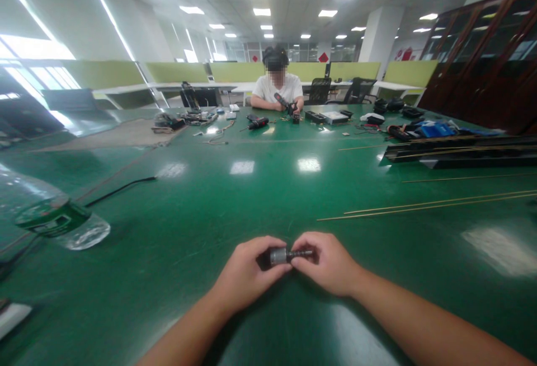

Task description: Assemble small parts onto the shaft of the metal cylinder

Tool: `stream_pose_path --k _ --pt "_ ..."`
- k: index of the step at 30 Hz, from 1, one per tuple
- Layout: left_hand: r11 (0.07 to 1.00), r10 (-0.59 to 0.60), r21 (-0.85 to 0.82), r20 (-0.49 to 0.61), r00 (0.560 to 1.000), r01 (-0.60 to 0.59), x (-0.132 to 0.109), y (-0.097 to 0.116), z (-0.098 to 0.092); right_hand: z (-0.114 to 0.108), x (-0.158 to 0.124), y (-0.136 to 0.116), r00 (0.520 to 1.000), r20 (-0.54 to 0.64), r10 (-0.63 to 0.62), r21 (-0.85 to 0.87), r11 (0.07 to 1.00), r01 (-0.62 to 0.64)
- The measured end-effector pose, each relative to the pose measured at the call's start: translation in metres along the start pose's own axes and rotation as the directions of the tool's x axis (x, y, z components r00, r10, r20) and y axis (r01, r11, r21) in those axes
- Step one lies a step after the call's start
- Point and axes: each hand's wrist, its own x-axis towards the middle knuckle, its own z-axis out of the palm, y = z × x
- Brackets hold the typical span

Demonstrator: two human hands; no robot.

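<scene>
My left hand [247, 270] curls around a short grey metal cylinder [278, 256], thumb below and fingers above. From the cylinder's right end sticks out a thin dark shaft [301, 253] with a spiral or threaded look, lying level. My right hand [325, 262] is closed about this shaft, its thumb and forefinger on either side close to the cylinder. The two hands nearly touch, just above the green tabletop [235, 209]. Whether the piece is a small motor or a chuck with a bit, I cannot tell.
A clear bottle [62, 223] with a green label lies at left near a black cable [121, 191]. Thin brass-coloured rods [419, 205] and black channels [457, 150] lie at right. Across the table sits a person [277, 89] behind a power drill [257, 122].
</scene>
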Motion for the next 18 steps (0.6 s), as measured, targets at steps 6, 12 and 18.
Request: stream_pose_path --k 6,12,18 --pt "0.999 0.042 0.017 -0.055 0.998 -0.041 -0.0018 -0.0016 -0.0001 -0.0003 -0.0020 -0.0019 1.000 -0.015 0.008 0.013 1.000 -0.008" --pt "0.997 0.065 0.048 -0.088 0.994 -0.061 -0.0038 -0.0034 -0.0011 -0.0003 -0.0019 -0.0029 0.999 -0.021 0.032 0.037 0.999 -0.031" --pt "0.995 0.087 0.061 -0.116 0.989 -0.081 -0.0036 -0.0041 -0.0043 0.0007 -0.0032 -0.0012 0.996 -0.026 0.082 0.084 0.993 -0.080"
